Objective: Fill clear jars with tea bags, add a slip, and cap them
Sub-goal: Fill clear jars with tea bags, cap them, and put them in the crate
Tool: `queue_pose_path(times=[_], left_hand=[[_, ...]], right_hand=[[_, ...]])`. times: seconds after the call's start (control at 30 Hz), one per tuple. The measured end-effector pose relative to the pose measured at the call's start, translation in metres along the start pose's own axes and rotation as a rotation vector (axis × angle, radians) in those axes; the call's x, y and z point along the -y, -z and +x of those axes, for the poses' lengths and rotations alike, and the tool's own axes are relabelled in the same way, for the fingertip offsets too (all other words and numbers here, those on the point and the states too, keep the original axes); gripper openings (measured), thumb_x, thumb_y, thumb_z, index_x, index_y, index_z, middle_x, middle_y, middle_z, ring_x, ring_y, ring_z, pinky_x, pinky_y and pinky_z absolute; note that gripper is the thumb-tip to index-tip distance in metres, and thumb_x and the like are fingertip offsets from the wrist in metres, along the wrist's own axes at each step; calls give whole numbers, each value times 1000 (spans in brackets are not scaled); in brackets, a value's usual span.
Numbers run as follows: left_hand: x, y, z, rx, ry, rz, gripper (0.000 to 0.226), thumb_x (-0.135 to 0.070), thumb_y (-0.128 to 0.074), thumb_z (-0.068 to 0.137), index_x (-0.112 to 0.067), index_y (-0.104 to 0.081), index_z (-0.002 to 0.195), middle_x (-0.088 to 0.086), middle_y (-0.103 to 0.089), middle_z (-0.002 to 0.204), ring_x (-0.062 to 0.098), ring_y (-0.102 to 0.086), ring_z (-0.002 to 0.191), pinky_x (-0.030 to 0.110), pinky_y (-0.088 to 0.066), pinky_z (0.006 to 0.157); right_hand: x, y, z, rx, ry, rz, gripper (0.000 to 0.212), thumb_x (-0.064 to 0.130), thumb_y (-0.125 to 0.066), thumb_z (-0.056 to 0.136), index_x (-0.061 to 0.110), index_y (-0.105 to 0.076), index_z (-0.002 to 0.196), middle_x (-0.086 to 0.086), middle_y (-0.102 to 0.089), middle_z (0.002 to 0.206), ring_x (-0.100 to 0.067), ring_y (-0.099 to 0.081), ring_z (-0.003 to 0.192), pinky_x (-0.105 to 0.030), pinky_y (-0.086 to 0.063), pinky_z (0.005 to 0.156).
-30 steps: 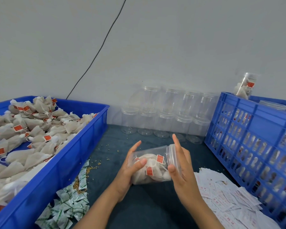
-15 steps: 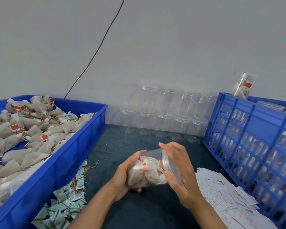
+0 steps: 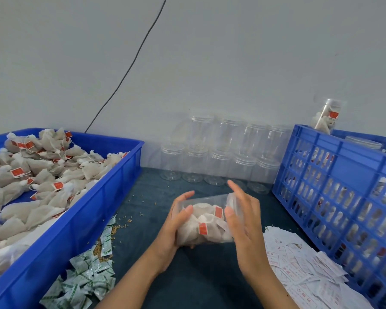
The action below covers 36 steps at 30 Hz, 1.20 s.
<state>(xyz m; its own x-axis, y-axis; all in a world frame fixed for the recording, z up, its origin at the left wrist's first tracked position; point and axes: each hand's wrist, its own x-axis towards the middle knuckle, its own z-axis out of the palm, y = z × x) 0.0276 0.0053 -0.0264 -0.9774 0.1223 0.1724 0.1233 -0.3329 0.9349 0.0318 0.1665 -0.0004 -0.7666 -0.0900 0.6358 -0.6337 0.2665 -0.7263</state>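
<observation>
A clear jar packed with white tea bags with red tags lies on its side above the dark table mat. My left hand grips its base end, thumb over the top. My right hand lies against the capped end, with straight fingers pointing up and the thumb on the clear cap. A blue tub at the left is heaped with loose tea bags. White paper slips lie spread at the right.
Empty capped jars are stacked in two rows against the back wall. A blue slotted crate at the right holds filled jars, one filled jar standing above its rim. Green-and-white sachets and spilled grains lie by the tub.
My right hand has opened out from curling over the cap, fingers now straight against the jar's end. The jar stays between both hands, turned slightly.
</observation>
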Motion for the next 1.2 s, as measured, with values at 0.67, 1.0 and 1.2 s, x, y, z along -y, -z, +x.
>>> queue_pose_path(times=[0.67, 1.0, 1.2], left_hand=[[-14, 17, 3, 244, 574, -56, 57, -68, -55, 78, -17, -69, 100, 11, -64, 87, 27, -60, 73, 21, -38, 46], [-8, 14, 2, 133, 401, -139, 49, -63, -58, 79, -20, -75, 92, 10, -67, 80, 24, -62, 66, 26, -44, 52], [-3, 3, 1, 35, 1, -36, 67, -49, -66, 73, -37, -47, 136, 15, -61, 126, 31, -62, 114, 45, -50, 98]], right_hand=[[-10, 24, 2, 203, 441, -152, 54, 31, -53, 85, 23, -50, 138, -5, -48, 129, -32, -49, 121, -34, -40, 102], [-5, 13, 5, 117, 354, -257, 50, 34, -48, 90, 34, -46, 139, 10, -45, 132, -23, -46, 124, -21, -32, 105], [-2, 0, 1, 15, -178, 80, 52, 71, -42, 87, 49, -39, 134, 21, -40, 132, 7, -40, 125, -22, -34, 103]])
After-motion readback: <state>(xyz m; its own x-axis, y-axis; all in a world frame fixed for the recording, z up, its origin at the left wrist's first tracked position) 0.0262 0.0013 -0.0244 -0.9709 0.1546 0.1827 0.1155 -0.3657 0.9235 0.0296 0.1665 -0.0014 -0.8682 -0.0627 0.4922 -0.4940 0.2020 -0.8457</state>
